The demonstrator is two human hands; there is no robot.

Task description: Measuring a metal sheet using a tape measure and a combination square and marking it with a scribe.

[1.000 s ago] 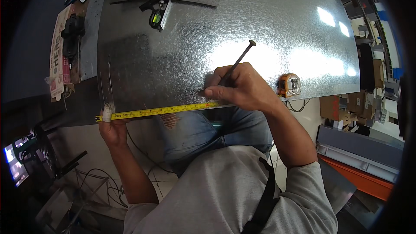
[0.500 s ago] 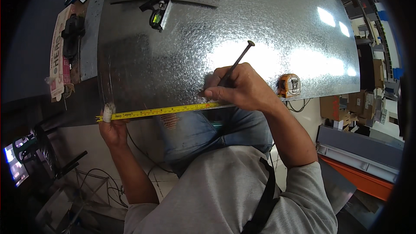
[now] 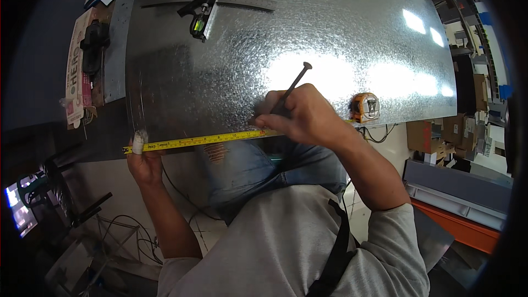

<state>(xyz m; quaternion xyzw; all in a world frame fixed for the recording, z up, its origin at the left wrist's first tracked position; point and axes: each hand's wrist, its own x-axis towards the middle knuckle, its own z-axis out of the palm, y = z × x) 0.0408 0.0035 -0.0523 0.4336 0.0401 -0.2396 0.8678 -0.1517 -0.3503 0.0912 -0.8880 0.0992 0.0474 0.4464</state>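
- The metal sheet point(image 3: 231, 71) is broad, flat and silvery grey, with a mottled, spangled surface, fine scratches, darker patches toward its left side and glaring white reflections toward its right.
- Along the near edge of the metal sheet runs the yellow blade point(image 3: 203, 142) of the tape measure point(image 3: 366, 107), printed with black marks and a small red patch close to the right hand.
- The tape measure's case, orange and black with a pale, clear-looking face, sits at the near edge of the metal sheet, toward its right end.
- The left hand point(image 3: 146, 168) is at the near left corner of the metal sheet. Its thumb, in a whitish wrap point(image 3: 138, 143), presses on the blade from above, just short of the dark end hook; the other fingers curl below and are partly hidden.
- The right hand point(image 3: 308, 118) is over the near edge of the metal sheet, around its middle, covering a stretch of blade. Its thumb and forefinger pinch a dark rod point(image 3: 297, 81), slim and straight with a flared, nail-like head, tilted up to the right; whether its lower tip touches the metal sheet I cannot tell.
- A combination square point(image 3: 203, 17), with a black head, a green vial and a long ruler, lies on the far left part of the metal sheet.
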